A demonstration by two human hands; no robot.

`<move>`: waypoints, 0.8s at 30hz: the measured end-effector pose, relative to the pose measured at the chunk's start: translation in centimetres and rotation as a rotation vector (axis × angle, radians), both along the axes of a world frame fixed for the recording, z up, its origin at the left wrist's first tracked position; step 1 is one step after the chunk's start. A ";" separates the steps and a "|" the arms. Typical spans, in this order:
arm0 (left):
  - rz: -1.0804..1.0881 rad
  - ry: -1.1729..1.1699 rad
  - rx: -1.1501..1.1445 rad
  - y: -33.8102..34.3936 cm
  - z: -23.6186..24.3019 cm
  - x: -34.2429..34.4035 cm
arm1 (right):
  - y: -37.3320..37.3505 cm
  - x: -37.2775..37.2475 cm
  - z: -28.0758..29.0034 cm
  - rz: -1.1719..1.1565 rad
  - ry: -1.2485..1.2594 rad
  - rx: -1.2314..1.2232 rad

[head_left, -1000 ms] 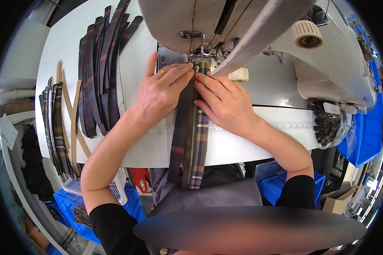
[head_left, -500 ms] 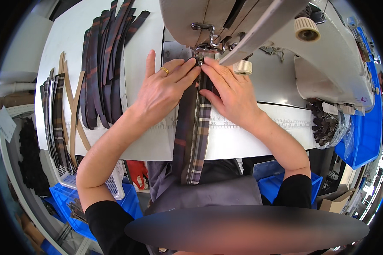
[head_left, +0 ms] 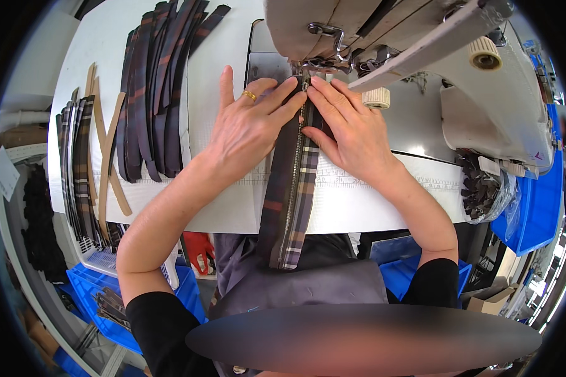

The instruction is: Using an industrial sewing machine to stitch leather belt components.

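Left hand (head_left: pixel 248 129): spread, fingertips flat on the zipper strip (head_left: pixel 294 195)
Right hand (head_left: pixel 357 131): loosely flat, fingertips on its other side
Strip's lower end: overhangs the bench (head_left: pixel 226 210)

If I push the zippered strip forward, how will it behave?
The zippered strip looks thin, so it may buckle rather than slide stiffly. The metallic teeth probably stiffen its middle. Its near end overhangs the table, so it could drag.

The fingers (head_left: pixel 275 99) partly hide the zippered strip (head_left: pixel 288 195).
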State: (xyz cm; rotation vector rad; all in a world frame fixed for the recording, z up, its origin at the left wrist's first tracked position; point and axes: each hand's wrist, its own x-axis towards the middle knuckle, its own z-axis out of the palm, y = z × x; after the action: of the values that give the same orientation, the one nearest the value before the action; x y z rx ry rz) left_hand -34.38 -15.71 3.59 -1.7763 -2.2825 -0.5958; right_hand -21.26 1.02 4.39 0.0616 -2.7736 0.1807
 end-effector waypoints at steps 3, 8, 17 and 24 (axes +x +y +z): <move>0.000 -0.006 0.012 0.2 0.0 -0.2 | 0.2 -0.3 -0.3 0.014 0.030 -0.031; -0.002 -0.010 0.029 0.4 -0.3 -0.3 | 0.3 -0.4 -0.1 0.020 0.039 -0.056; 0.012 0.022 0.025 0.5 -0.3 -0.3 | 0.4 -0.5 -0.4 0.005 0.064 -0.045; 0.014 0.023 0.009 0.2 -0.7 -0.5 | 5.8 -4.7 -2.3 0.015 -0.034 -0.073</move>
State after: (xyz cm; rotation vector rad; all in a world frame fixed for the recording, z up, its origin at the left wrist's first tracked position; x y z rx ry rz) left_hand -34.85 -15.50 2.86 -1.7519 -2.2721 -0.5796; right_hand -25.95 6.77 2.11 0.0613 -2.7977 0.2898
